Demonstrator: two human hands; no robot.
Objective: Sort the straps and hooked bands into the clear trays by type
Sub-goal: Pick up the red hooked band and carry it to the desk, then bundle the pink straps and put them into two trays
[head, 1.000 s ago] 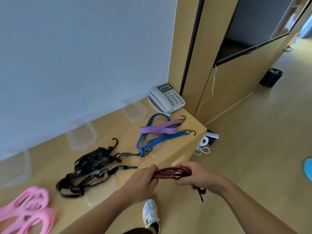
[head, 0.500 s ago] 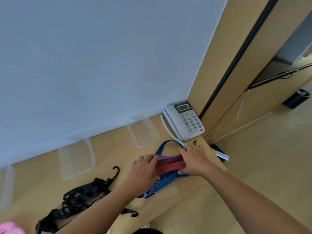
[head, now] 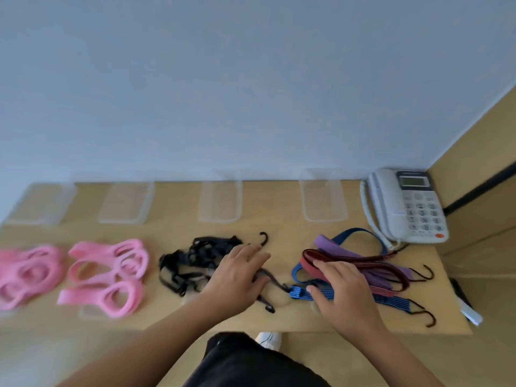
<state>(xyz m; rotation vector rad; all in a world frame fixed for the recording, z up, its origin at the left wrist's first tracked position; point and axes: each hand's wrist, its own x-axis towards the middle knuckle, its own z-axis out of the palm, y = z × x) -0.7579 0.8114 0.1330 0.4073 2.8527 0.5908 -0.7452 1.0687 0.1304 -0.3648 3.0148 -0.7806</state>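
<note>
From the head view, my left hand [head: 237, 270] lies spread on the black straps [head: 195, 261]; my right hand [head: 339, 286], fingers loose, presses the red hooked band [head: 363, 259] onto the table [head: 279, 227]. 4 clear trays [head: 220, 202] line the wall.

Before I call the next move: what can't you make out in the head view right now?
- Black straps: right side hidden under the left hand; count unreadable.
- Red band: grip unclear under the right hand.
- Pink straps: cut by left edge, motion-blurred.
- Clear trays: blurred; contents uncertain.
</note>
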